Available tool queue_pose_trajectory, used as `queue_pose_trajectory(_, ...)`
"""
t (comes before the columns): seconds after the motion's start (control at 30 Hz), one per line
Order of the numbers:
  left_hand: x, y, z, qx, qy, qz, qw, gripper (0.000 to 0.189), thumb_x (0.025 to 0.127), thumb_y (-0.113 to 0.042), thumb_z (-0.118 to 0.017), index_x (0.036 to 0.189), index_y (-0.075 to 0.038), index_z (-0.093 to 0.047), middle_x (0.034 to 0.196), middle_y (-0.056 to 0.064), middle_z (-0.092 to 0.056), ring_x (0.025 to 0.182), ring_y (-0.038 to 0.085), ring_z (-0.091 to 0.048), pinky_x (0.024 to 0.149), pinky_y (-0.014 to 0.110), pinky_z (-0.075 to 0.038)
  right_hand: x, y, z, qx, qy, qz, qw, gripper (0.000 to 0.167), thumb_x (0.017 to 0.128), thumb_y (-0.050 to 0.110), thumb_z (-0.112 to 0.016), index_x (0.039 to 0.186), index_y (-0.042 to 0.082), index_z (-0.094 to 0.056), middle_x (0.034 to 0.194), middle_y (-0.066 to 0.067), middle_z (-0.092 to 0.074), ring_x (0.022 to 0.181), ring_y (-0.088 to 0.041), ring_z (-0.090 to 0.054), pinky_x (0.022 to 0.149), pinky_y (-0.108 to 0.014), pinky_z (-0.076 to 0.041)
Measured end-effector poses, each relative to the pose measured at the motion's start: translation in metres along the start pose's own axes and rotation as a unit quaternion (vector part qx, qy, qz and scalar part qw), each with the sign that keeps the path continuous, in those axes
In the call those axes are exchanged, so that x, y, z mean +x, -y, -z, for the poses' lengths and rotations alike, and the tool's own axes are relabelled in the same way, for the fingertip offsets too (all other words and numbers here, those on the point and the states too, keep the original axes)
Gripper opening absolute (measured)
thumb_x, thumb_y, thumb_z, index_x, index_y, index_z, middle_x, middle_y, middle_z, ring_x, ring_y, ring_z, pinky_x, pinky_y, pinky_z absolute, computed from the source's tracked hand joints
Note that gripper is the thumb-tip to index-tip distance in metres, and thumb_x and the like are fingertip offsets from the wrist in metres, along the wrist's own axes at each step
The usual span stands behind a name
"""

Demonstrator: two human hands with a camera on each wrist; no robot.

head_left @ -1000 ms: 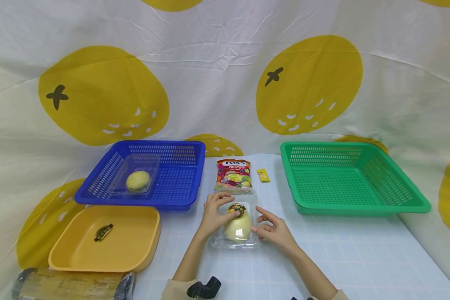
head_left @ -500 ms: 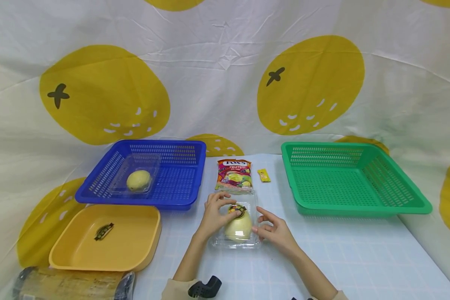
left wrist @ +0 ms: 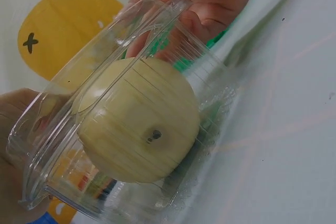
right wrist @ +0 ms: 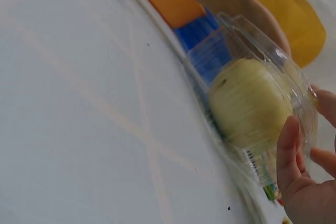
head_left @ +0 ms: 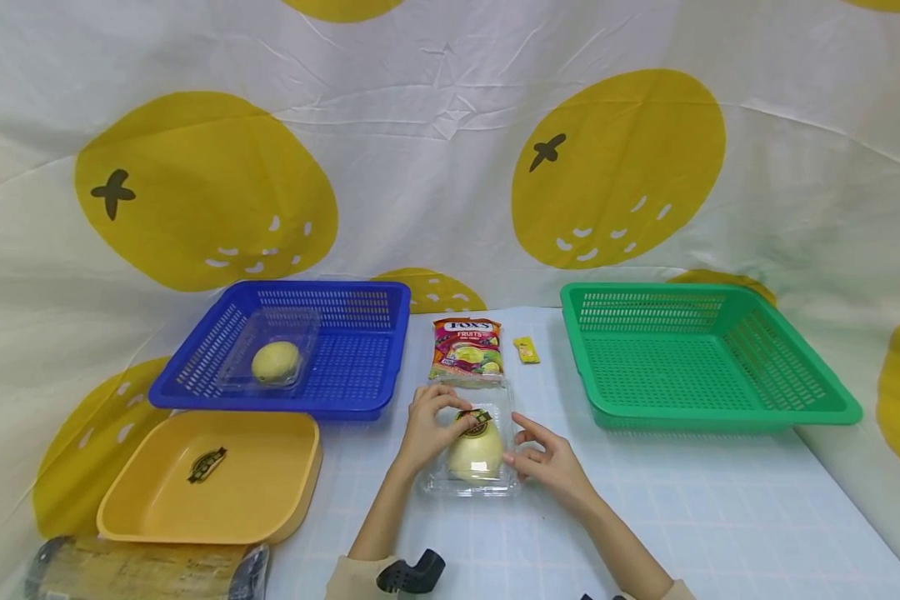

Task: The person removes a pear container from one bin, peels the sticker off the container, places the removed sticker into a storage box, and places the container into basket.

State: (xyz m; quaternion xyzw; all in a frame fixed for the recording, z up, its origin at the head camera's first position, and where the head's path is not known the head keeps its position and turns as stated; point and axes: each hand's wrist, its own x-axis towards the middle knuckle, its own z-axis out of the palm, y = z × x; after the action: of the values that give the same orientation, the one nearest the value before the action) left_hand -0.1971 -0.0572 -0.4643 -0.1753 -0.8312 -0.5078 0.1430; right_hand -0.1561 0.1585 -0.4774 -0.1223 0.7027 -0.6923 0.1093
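A clear plastic clamshell box (head_left: 435, 483) stands between both hands on the table, with a pale yellow round fruit (head_left: 474, 460) inside. Its lid bears a round dark sticker (head_left: 477, 429) with a lettered band. My left hand (head_left: 427, 429) curls over the lid's upper left side, thumb and index tips at the sticker. On the box's right side, my right hand (head_left: 546, 458) holds the edge with thumb and index finger. The right wrist view shows its fingertips (right wrist: 289, 135) at the lid's rim. The left wrist view shows the fruit's dark end spot through the plastic.
A blue basket (head_left: 352, 400) at left holds another clear box with a fruit. Before it is a yellow tray (head_left: 255, 517) with a dark label (head_left: 207, 464). Behind the box lie a candy bag (head_left: 467, 348) and yellow sweet (head_left: 527, 350). A green basket (head_left: 720, 417) stands right.
My left thumb has shifted slightly up and left on the sticker, showing more of it. The box and my right hand stay in place.
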Motion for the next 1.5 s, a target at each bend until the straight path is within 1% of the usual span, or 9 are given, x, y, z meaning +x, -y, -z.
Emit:
queue_pose_trajectory(0.17,0.001,0.0,-0.0026,0.025,-0.013,-0.008,0.9996,0.005,0.075,-0.009,-0.075,0.079,-0.007,-0.072,0.093,0.005,-0.062,0.097,0.024,-0.046,0.082,0.04,-0.029,-0.0002,-0.0003,-0.0002,-0.002,-0.003,-0.001,1.0,0.068,0.084,0.002,-0.067,0.142,-0.007,-0.032,0.104,-0.02,-0.046,0.064,-0.006,-0.056,0.058,-0.023,-0.05)
queue_pose_trajectory(0.37,0.0016,-0.0009,-0.0043,0.051,-0.018,-0.009,0.9985,0.007,0.079,-0.012,-0.072,0.078,-0.006,-0.07,0.091,0.004,-0.062,0.096,0.024,-0.046,0.079,0.04,-0.03,-0.0003,0.0001,-0.0006,-0.002,-0.008,-0.002,1.0,0.068,0.083,0.001,-0.067,0.142,-0.006,-0.033,0.105,-0.021,-0.046,0.065,-0.006,-0.056,0.059,-0.021,-0.049)
queue_pose_trajectory(0.47,0.0017,-0.0021,-0.0041,0.059,-0.02,-0.009,0.998,0.005,0.08,-0.011,-0.07,0.077,-0.007,-0.069,0.092,0.005,-0.062,0.097,0.024,-0.046,0.079,0.04,-0.03,0.0,-0.0002,-0.0007,0.0,-0.008,0.0,1.0,0.068,0.083,0.0,-0.067,0.142,-0.006,-0.033,0.106,-0.022,-0.046,0.065,-0.006,-0.057,0.059,-0.021,-0.049)
queue_pose_trajectory(0.8,0.0015,-0.0031,-0.0037,0.064,-0.017,-0.025,0.9975,0.005,0.081,-0.007,-0.067,0.077,-0.008,-0.066,0.092,0.006,-0.062,0.097,0.025,-0.045,0.078,0.041,-0.03,-0.0002,-0.0003,-0.001,0.006,-0.01,0.004,0.9999,0.068,0.083,0.0,-0.067,0.142,-0.006,-0.033,0.106,-0.022,-0.046,0.066,-0.004,-0.056,0.06,-0.019,-0.048)
queue_pose_trajectory(0.97,0.0011,-0.0038,-0.0031,0.054,-0.014,-0.02,0.9982,0.005,0.081,-0.006,-0.067,0.077,-0.009,-0.066,0.093,0.007,-0.062,0.098,0.026,-0.044,0.079,0.04,-0.029,-0.0003,-0.0005,-0.0014,0.017,-0.009,0.003,0.9998,0.069,0.083,0.0,-0.067,0.142,-0.006,-0.032,0.106,-0.021,-0.045,0.067,-0.004,-0.056,0.06,-0.019,-0.048)
queue_pose_trajectory(1.2,-0.0001,-0.0024,-0.004,0.043,-0.015,-0.017,0.9988,0.005,0.082,-0.008,-0.065,0.078,-0.006,-0.065,0.096,0.007,-0.062,0.101,0.026,-0.044,0.083,0.042,-0.03,-0.001,-0.0018,-0.0015,0.014,-0.01,0.009,0.9998,0.069,0.083,-0.001,-0.067,0.142,-0.006,-0.032,0.106,-0.021,-0.045,0.066,-0.004,-0.056,0.059,-0.018,-0.047)
queue_pose_trajectory(1.5,-0.0003,-0.0005,-0.0051,0.027,-0.021,-0.007,0.9994,0.005,0.08,-0.007,-0.067,0.078,-0.004,-0.065,0.093,0.006,-0.061,0.1,0.024,-0.045,0.087,0.042,-0.03,-0.0015,-0.0048,-0.0014,0.013,-0.008,0.02,0.9997,0.068,0.084,0.0,-0.067,0.142,-0.007,-0.032,0.107,-0.024,-0.044,0.064,-0.003,-0.053,0.058,-0.016,-0.045)
